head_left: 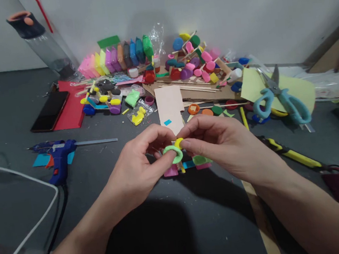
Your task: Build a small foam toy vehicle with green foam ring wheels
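My left hand (141, 163) pinches a light green foam ring (173, 154) between thumb and fingers, held above the dark table (109, 191). My right hand (220, 141) meets it from the right, its fingertips closed on a small yellow piece (179, 143) that touches the ring's top edge. Just below the hands lies a small model of pink, blue and green foam pieces (189, 165), partly hidden by my fingers.
A blue glue gun (58, 156) lies at left. A phone (49, 111) rests on red card. Clay packs (115, 57), foam discs (193, 65) and wooden sticks crowd the back. Teal scissors (279, 98) lie on yellow paper; a yellow cutter (292, 154) lies at right.
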{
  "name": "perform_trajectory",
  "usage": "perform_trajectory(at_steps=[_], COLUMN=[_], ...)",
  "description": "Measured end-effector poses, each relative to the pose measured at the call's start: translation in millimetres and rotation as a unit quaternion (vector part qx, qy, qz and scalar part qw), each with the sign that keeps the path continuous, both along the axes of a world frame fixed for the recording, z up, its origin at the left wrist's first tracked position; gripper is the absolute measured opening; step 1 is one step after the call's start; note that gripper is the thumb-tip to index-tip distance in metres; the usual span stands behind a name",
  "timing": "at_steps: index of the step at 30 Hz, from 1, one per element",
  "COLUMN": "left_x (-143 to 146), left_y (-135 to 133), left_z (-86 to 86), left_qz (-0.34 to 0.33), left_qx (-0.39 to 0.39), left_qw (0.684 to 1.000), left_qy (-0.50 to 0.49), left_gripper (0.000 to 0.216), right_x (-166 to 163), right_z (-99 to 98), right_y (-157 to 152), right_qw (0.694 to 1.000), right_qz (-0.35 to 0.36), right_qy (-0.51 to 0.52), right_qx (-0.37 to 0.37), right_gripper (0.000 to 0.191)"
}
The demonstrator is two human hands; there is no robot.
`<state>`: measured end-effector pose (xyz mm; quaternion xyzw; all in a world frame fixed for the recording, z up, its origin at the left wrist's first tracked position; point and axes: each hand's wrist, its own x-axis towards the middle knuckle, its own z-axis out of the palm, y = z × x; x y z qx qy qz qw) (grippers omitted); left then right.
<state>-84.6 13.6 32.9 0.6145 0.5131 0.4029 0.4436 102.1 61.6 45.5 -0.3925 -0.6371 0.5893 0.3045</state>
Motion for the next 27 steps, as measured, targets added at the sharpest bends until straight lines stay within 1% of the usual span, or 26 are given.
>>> perform_trajectory(at_steps=[5, 8, 10, 15, 20, 27], left_x=[-0.4, -0.9, -1.3, -1.8, 0.3, -0.2], left_y=[0.6, 0.9, 1.2, 1.8, 3.2, 3.0], left_z=[0.5, 0.4, 0.8, 2.8, 3.2, 1.6], left_qz=[0.000, 0.002, 0.003, 0.003, -0.001, -0.008], left_qx=[0.000, -0.005, -0.015, -0.054, -0.093, -0.105], left_qw=[1.000, 1.000, 1.000, 0.998, 0.993, 0.990], left_qy=[0.006, -0.005, -0.020, -0.040, -0.077, -0.089], left_gripper=[0.010, 0.011, 0.011, 0.008, 0.009, 0.009], right_x=[1.2, 3.0, 4.7, 8.7, 8.3, 4.5], right_z=[1.7, 3.5, 4.4, 4.4, 3.4, 2.4], right_y=[-1.4, -1.4, -0.6, 1.3, -0.2, -2.3], right_qw=[1.000, 0.999, 0.999, 0.998, 0.994, 0.991], right_qz=[0.004, -0.005, -0.011, 0.005, -0.003, 0.003], right_qy=[-0.018, -0.029, -0.035, -0.056, -0.071, -0.073], right_qx=[0.014, 0.017, 0.021, 0.031, 0.081, 0.111], right_gripper=[0.014, 0.016, 0.019, 0.016, 0.012, 0.010])
